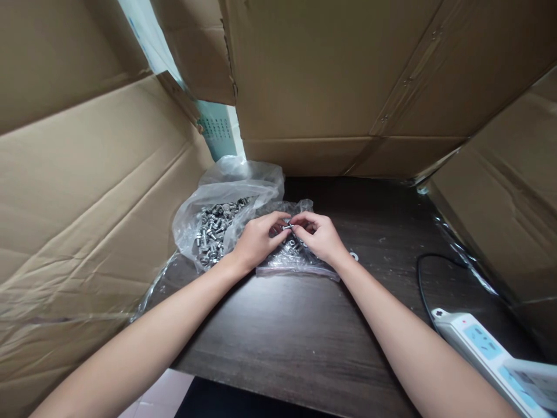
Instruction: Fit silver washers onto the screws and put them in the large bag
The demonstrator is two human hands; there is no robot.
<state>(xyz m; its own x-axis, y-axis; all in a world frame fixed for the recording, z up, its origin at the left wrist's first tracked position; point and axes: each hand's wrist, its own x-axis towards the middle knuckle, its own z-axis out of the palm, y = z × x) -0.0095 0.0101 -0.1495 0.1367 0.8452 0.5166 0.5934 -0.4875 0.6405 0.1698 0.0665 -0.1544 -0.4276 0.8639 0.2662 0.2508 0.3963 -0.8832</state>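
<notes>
My left hand [257, 239] and my right hand [321, 237] meet fingertip to fingertip over a small clear zip bag [296, 258] of metal parts on the dark wooden table [304, 337]. Both pinch a small metal screw [288, 226] between them. Just left of my left hand, a larger open plastic bag [217, 215] holds a heap of several silver screws [214, 229]. A single washer [354, 255] lies on the table right of my right wrist.
Cardboard boxes wall the table in: one at the left [87, 203], one behind [348, 87], one at the right [505, 203]. A white power strip [487, 348] with a black cable [424, 278] lies at the near right.
</notes>
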